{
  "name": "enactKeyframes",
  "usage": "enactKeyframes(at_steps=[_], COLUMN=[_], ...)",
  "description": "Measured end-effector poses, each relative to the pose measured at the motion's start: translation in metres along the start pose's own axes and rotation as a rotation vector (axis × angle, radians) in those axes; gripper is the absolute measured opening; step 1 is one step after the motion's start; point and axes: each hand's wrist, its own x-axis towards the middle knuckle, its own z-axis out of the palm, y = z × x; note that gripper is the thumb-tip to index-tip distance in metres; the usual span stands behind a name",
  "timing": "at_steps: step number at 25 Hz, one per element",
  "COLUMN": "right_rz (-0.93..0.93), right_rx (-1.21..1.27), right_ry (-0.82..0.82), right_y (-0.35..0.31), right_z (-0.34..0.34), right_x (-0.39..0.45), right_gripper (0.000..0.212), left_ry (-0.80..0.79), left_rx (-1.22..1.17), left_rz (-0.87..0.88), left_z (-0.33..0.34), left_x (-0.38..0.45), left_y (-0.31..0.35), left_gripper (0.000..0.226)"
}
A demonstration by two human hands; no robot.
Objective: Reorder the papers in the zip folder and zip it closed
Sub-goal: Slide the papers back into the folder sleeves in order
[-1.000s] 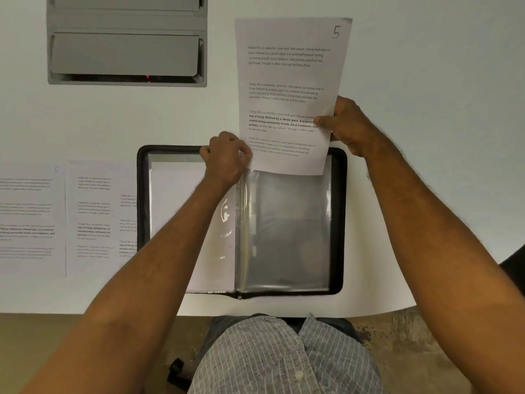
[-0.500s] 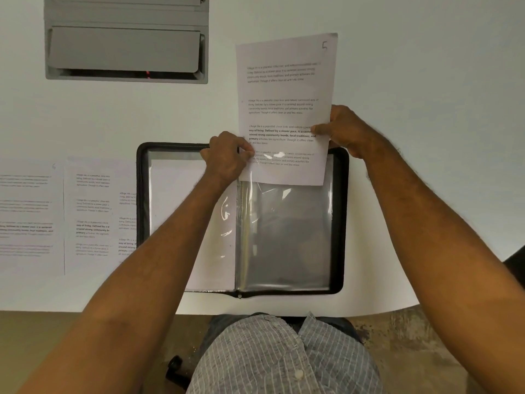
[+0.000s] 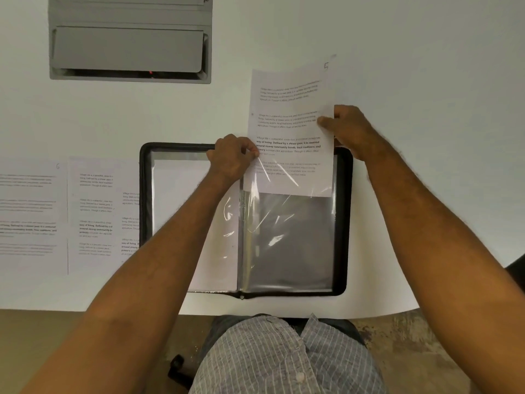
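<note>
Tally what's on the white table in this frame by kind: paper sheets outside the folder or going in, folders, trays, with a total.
Paper sheets: 4, namely the sheet marked 5 sliding into a sleeve, and the sheet marked 6 plus two overlapping sheets at the left
Zip folders: 1, open
Grey trays: 1
Total: 6

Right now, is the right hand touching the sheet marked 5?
Touching. The head view shows the right hand pinching the right edge of the sheet marked 5.

loose papers (image 3: 65, 214) left, bare table (image 3: 426, 137) right
</note>
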Motion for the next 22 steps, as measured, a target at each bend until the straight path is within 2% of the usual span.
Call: enactKeyframes(at_steps=[4,8,11,16,20,22], right_rz=[0.034,0.066,0.028,0.078,0.052,0.068], right_rx=[-0.098,0.083,0.100,0.007,0.193,0.160], right_ry=[-0.121,-0.079,-0.010,-0.143,-0.100,-0.100], right_y=[0.002,-0.002,-0.001,0.001,0.004,0.004], right_z=[-0.008,-0.008,0.003,-0.007,-0.008,-0.004], right_x=[-0.001,-0.002,0.002,-0.002,0.001,0.003], right_gripper=[0.027,0.016,0.029,0.030,0.038,0.039], left_ry=[-0.030,-0.040,-0.042,-0.053,-0.040,-0.044], left_rx=[-0.058,-0.040,-0.028,-0.143,-0.158,-0.157], left_rz=[0.010,0.016,0.016,0.025,0.034,0.043], left_z=[0.002,-0.001,-0.002,0.002,0.002,0.000], left_x=[0.002,0.002,0.001,0.002,0.001,0.000], left_y=[-0.002,-0.004,-0.005,-0.007,-0.007,-0.007], left_gripper=[0.019,0.011,0.013,0.020,0.016,0.010])
